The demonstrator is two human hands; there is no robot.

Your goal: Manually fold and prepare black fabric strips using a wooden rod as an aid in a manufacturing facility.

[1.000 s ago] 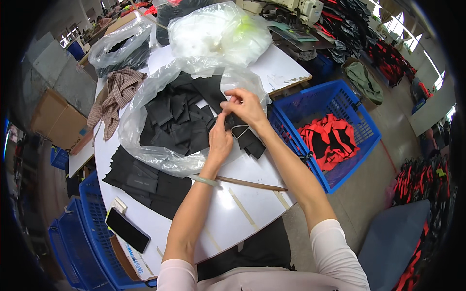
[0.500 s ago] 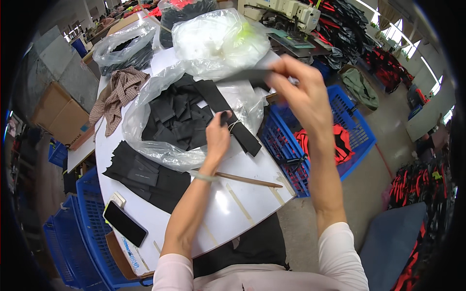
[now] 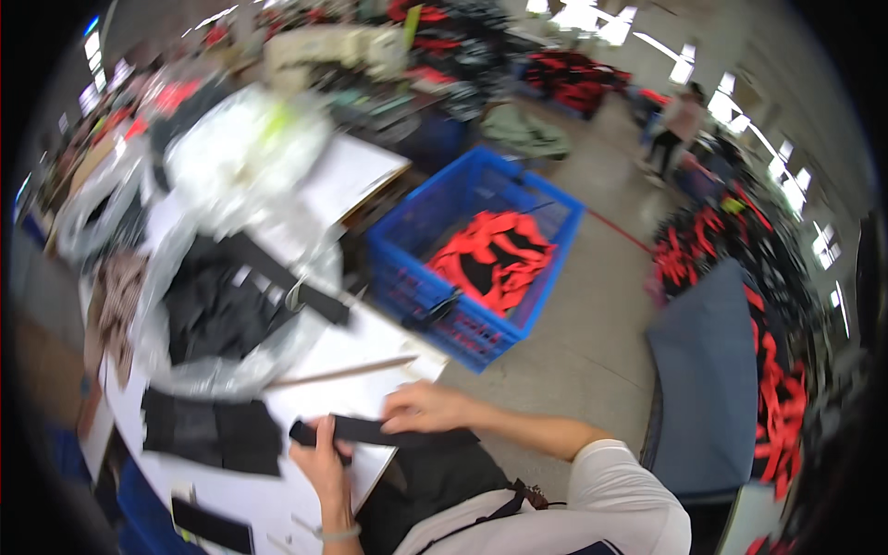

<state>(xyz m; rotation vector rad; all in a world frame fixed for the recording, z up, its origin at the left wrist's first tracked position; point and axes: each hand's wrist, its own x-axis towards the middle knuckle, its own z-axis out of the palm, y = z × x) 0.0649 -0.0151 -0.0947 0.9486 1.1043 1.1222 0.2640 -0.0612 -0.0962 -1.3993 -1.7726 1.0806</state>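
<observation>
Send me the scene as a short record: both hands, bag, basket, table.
Left hand: holds a black strip
Right hand: grips the same strip, farther right
Bag: clear plastic bag, open, dark pieces inside
Basket: blue basket, beside the table, red-and-black pieces inside
Table: white table, with black cloth, brown stick, phone
Picture: partly blurred

The left hand point(image 3: 322, 461) and right hand point(image 3: 424, 408) now meet near the tabletop point(image 3: 347, 388) edge, sharing a black fabric strip point(image 3: 359, 430). A distant person point(image 3: 680, 125) appears.

Grey floor point(image 3: 597, 310), bright windows point(image 3: 724, 109)
</observation>
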